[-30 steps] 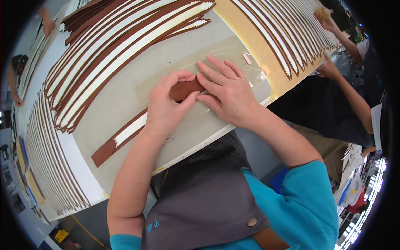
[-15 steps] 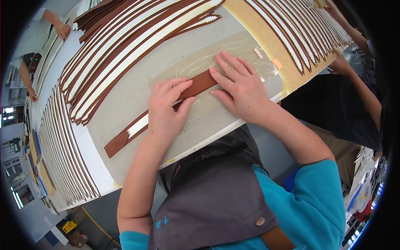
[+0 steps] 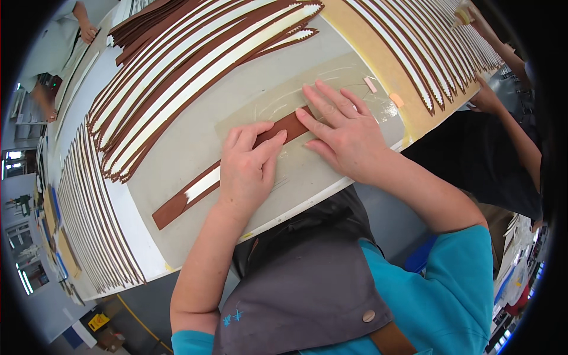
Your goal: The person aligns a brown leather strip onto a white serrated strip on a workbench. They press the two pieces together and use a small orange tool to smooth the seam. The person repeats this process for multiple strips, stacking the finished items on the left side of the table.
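A brown leather-like strip point(image 3: 172, 211) lies diagonally on the grey tabletop, with a white section between brown edges near its left end. My left hand point(image 3: 248, 165) is closed on its middle, thumb at the near edge and fingers at the far edge. Beneath that hand part of the strip is hidden. My right hand point(image 3: 349, 133) lies open, fingers spread, over the strip's right end. That end rests on a translucent sheet point(image 3: 248, 116).
Brown-and-white strips point(image 3: 195, 77) are heaped beyond my hands. More strips point(image 3: 408, 53) lie in rows on a tan board at right, and others point(image 3: 97, 207) at left. A pink block point(image 3: 370, 85) and an orange piece point(image 3: 396, 100) sit near the right hand. Co-workers' hands point(image 3: 486, 97) show at both sides.
My left thumb and fingers have come closer together and now hold the strip's edges. My right hand stays spread over its right end.
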Demonstrator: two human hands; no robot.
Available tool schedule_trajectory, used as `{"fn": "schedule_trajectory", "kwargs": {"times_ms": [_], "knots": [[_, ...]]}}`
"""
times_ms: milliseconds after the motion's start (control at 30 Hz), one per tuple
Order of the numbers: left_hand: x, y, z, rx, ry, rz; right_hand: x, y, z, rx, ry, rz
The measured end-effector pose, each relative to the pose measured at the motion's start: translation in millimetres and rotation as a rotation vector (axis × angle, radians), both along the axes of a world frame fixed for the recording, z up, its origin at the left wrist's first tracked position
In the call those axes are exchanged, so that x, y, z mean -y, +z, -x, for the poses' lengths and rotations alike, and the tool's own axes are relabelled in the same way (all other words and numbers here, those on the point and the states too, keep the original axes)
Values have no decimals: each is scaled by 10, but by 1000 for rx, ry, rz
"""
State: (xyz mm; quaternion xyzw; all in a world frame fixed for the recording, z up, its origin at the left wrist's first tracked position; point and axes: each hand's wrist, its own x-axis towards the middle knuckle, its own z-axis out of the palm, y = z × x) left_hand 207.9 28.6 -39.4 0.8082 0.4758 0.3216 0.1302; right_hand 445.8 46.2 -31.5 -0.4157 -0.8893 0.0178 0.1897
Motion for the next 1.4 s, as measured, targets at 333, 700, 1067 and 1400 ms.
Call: {"fn": "schedule_trajectory", "kwargs": {"times_ms": [333,700,1067,1400], "knots": [[7,53,-14,-87,6,-14,-21,-3,-45,-64,102,0],[125,100,-92,64,159,83,4,-69,-56,-124,86,61],[104,15,-2,-109,56,-19,13,-75,-80,-169,102,93],[121,66,-15,-224,77,-38,14,46,-112,-121,13,66]]}}
